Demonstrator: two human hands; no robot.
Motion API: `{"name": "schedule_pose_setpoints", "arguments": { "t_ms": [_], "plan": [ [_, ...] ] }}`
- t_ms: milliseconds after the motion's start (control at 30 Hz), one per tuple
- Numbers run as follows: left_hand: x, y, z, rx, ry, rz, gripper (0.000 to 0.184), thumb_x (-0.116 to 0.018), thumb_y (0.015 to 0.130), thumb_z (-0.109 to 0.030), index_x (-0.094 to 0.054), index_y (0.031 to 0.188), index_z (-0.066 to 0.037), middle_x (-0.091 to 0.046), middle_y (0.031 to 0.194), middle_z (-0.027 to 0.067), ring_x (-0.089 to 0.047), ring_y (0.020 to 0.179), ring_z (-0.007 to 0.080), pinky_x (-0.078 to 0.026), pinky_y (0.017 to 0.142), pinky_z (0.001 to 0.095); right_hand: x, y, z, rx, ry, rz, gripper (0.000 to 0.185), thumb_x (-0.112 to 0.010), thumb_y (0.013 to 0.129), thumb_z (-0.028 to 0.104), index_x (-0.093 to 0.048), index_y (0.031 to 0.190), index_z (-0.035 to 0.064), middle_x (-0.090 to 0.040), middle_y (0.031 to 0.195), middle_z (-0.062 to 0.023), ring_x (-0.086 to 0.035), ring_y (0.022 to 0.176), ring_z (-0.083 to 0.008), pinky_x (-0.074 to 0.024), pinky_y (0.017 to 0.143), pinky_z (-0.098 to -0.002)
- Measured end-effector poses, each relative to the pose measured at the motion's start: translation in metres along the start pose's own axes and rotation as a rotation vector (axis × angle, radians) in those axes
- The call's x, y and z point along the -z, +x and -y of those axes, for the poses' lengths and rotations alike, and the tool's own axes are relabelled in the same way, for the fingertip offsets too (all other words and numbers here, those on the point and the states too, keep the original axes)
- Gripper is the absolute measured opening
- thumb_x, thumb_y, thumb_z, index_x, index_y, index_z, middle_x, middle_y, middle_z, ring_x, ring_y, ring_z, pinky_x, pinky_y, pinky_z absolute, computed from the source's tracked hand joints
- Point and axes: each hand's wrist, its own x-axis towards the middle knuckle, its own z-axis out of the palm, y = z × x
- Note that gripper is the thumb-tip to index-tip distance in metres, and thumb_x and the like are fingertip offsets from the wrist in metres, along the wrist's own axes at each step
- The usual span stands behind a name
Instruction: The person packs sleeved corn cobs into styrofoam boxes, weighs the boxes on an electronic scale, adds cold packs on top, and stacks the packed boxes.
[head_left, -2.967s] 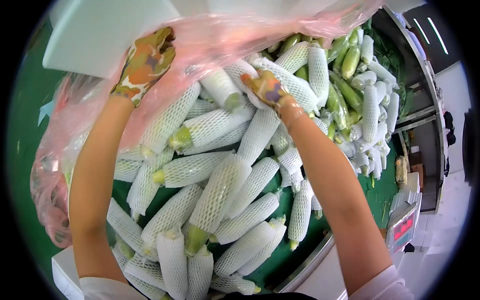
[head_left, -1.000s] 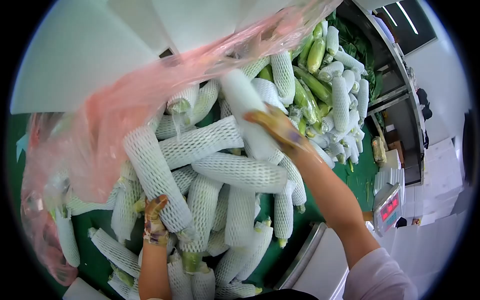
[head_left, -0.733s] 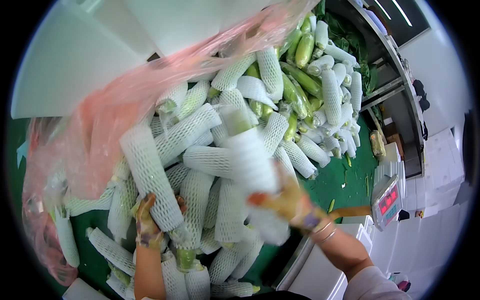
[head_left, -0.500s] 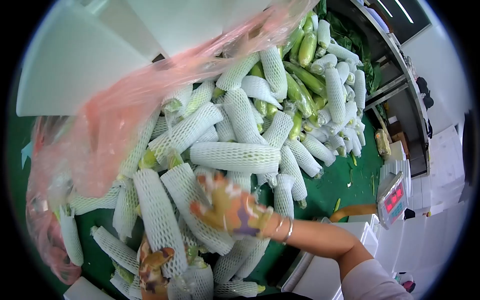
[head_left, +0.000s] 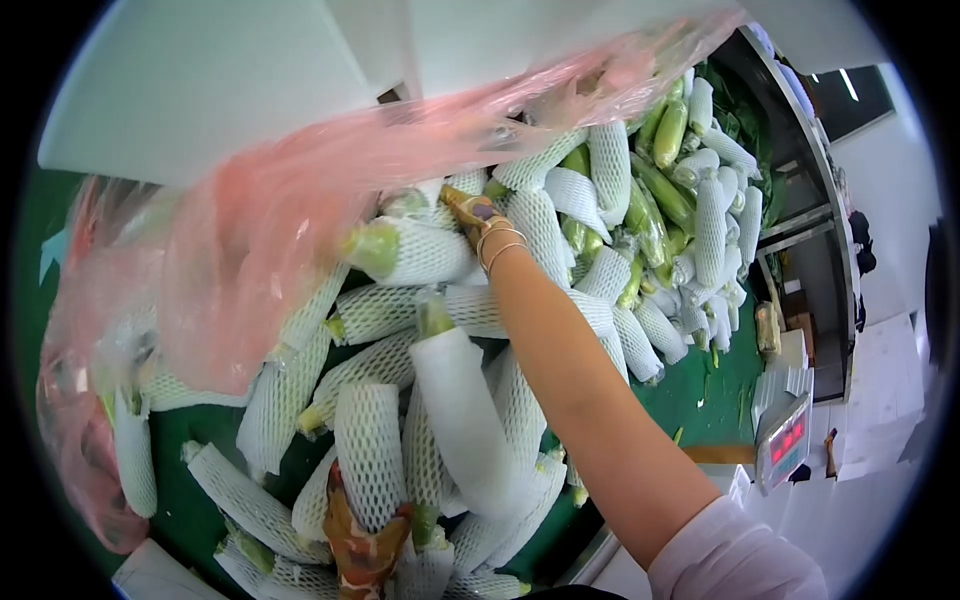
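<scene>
Green vegetables in white foam net sleeves lie heaped across the green surface. My left hand point(head_left: 366, 540), in a patterned glove, is at the bottom, its fingers wrapped round the lower end of a sleeved vegetable point(head_left: 369, 450). My right hand point(head_left: 474, 212), gloved alike, reaches to the top of the heap beside another sleeved vegetable point(head_left: 415, 250); its fingers are bent and partly hidden, so its grip cannot be made out. A whiter sleeved vegetable point(head_left: 462, 410) lies between my hands. Pink plastic film point(head_left: 270, 220) drapes over the heap's upper left.
White foam panels point(head_left: 220, 80) stand behind the film. More vegetables, some without sleeves point(head_left: 665, 195), are piled at upper right. A scale with a red display point(head_left: 785, 442) is at the right, near a metal rack point(head_left: 835, 250). The green surface point(head_left: 700, 385) shows between them.
My right hand has moved from the middle of the heap up to its top edge. My left hand has shifted slightly right, still round a sleeved vegetable. Sleeved vegetables in the middle lie differently.
</scene>
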Motion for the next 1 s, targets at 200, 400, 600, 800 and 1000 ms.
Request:
{"name": "schedule_pose_setpoints", "arguments": {
  "t_ms": [200, 400, 600, 800, 1000],
  "plan": [
    [-0.007, 0.01, 0.027, -0.253, 0.325, 0.032, 0.053, -0.074, 0.068, -0.027, -0.055, 0.114, -0.008, -0.055, 0.118, 0.0301, -0.057, 0.1, 0.0458, -0.048, 0.086, 0.0525, 0.044, -0.059, 0.018, -0.181, 1.339, 0.125, 0.03, -0.063, 0.085, 0.035, -0.06, 0.102, 0.0115, -0.063, 0.1, -0.0055, -0.061, 0.084, -0.0216, -0.0528, 0.078, -0.0341],
    [-0.009, -0.002, 0.042, -0.354, 0.366, 0.031, 0.062, -0.074, 0.071, -0.02, -0.044, 0.122, -0.002, -0.054, 0.12, 0.0255, -0.056, 0.103, 0.0386, -0.047, 0.088, 0.0465, 0.14, -0.203, -0.028, 0.381, 1.299, 0.149, 0.033, -0.059, 0.091, 0.033, -0.058, 0.104, 0.0021, -0.06, 0.107, -0.0091, -0.059, 0.098, -0.0199, -0.0476, 0.091, -0.0337],
    [0.014, -0.004, 0.004, -0.021, -0.181, 0.222, 0.088, -0.075, 0.065, -0.005, -0.028, 0.138, 0.006, -0.053, 0.121, 0.0182, -0.058, 0.1, 0.0282, -0.048, 0.09, 0.036, 0.158, -0.379, -0.038, 0.164, 0.948, 0.1, 0.065, -0.071, 0.078, 0.046, -0.054, 0.116, -0.0043, -0.063, 0.106, -0.0161, -0.065, 0.091, -0.0257, -0.0516, 0.087, -0.0384],
    [0.02, -0.001, -0.068, 0.393, -0.933, 0.283, 0.078, -0.077, 0.066, -0.007, -0.037, 0.132, 0.001, -0.053, 0.121, 0.0143, -0.058, 0.102, 0.0264, -0.051, 0.082, 0.031, 0.116, -0.423, -0.057, 0.336, 0.705, 0.227, 0.068, -0.057, 0.083, 0.062, -0.063, 0.103, -0.0025, -0.066, 0.1, -0.0114, -0.062, 0.094, -0.0256, -0.0467, 0.089, -0.0386],
    [-0.059, 0.006, -0.1, 0.029, -0.907, 0.511, 0.075, -0.07, 0.081, -0.021, -0.03, 0.143, -0.01, -0.05, 0.124, 0.0192, -0.062, 0.094, 0.0308, -0.054, 0.081, 0.0388, 0.108, -0.41, -0.075, 0.498, 0.903, 0.121, 0.075, -0.049, 0.083, 0.069, -0.063, 0.1, -0.0034, -0.063, 0.106, -0.0136, -0.059, 0.101, -0.0269, -0.044, 0.094, -0.0401]
  ]
}}
